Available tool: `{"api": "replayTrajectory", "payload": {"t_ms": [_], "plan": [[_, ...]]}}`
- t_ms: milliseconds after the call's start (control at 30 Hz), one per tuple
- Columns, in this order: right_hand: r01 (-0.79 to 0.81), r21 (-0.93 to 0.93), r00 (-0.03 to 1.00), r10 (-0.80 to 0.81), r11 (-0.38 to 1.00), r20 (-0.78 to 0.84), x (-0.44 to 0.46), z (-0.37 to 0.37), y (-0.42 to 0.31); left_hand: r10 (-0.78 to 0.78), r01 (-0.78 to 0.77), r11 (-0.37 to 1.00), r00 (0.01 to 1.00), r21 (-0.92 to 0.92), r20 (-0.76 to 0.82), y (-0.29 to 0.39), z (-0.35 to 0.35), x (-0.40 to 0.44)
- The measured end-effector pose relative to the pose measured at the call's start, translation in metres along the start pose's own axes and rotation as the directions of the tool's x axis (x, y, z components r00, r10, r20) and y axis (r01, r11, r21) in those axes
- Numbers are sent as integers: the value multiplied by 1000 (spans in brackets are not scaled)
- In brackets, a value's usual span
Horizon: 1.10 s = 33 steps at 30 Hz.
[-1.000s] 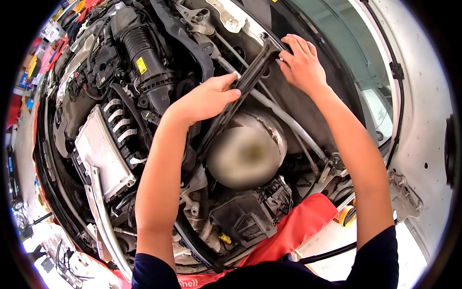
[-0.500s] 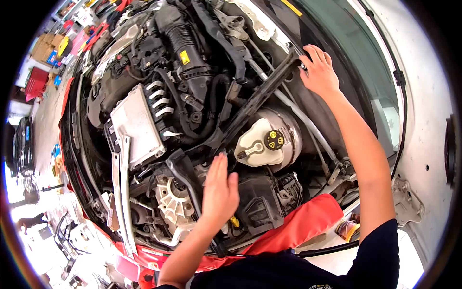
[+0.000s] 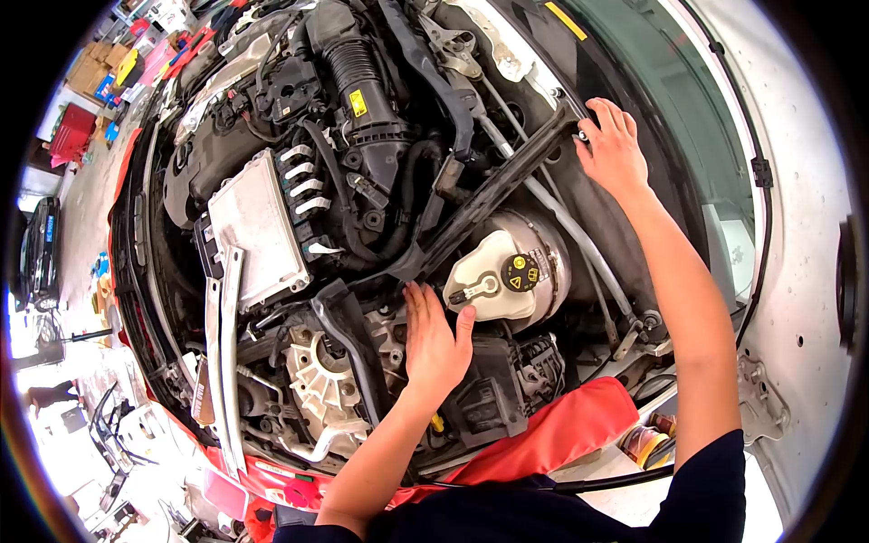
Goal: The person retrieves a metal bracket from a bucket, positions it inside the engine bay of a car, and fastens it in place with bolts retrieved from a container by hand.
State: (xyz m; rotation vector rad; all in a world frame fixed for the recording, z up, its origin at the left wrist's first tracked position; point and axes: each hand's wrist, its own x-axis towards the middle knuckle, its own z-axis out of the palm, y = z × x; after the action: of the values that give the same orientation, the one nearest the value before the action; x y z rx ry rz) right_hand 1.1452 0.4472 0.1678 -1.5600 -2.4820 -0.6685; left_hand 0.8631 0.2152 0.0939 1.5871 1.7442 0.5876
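Observation:
A long black bar (image 3: 498, 190) lies diagonally over the engine bay, from near the windshield down to the middle. My right hand (image 3: 615, 149) is at its upper end, fingers curled over the tip, with a small shiny metal part (image 3: 582, 136) showing by them. My left hand (image 3: 436, 348) is held flat with the thumb apart, its fingertips by the bar's lower end; whether they touch is unclear. Just right of the left hand sits a whitish fluid reservoir (image 3: 493, 271) with a black cap (image 3: 520, 271).
A silver control box (image 3: 258, 231) and ribbed intake hose (image 3: 348, 63) lie to the left. Metal struts (image 3: 231, 362) lean at the front. A silver brace rod (image 3: 584, 235) runs below the bar. A red cover (image 3: 552, 430) drapes the fender; the windshield (image 3: 670, 100) is beyond.
My left hand has moved right and its fingers have come closer to the bar's lower end. My right hand stays at the upper end, and the view has shifted slightly.

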Motion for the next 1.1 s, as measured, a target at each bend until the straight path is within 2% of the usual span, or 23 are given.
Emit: {"api": "replayTrajectory", "payload": {"t_ms": [800, 1100], "plan": [[13, -34, 1000, -12, 999, 29, 0, 2, 1, -79, 74, 995, 994, 73, 78, 2, -2, 6], [-18, -59, 999, 19, 998, 26, 0, 5, 0, -65, 64, 997, 998, 30, 24, 1, 1, 7]]}}
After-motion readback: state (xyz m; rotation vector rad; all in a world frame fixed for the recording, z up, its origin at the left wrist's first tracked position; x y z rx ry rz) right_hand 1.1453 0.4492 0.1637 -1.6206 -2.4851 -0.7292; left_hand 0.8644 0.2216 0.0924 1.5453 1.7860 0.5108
